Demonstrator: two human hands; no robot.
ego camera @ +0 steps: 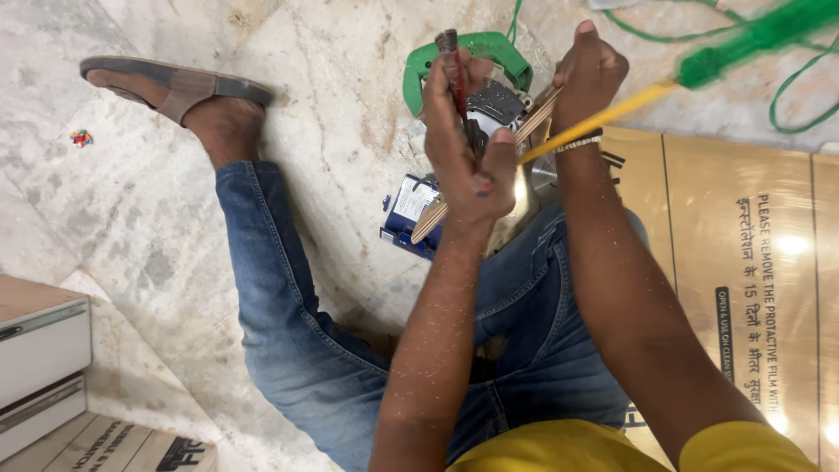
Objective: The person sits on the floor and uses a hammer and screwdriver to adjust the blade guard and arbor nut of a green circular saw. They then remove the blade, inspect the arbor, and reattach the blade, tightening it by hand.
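I sit on a marble floor in blue jeans. My left hand is closed on a dark red pencil-like tool that points up and away from me. Its thumb presses on a thin wooden strip that runs diagonally up to my right hand, which pinches the strip's far end. Under both hands lies a power tool with a green handle, a metal body and a blue part. A blurred yellow stick with a green end crosses my right wrist; what holds it is unclear.
My sandalled foot rests at the upper left. A green cord loops at the top right. A film-covered brown board lies on the right. White cabinet panels stand at the lower left, and a small coloured scrap lies on the floor.
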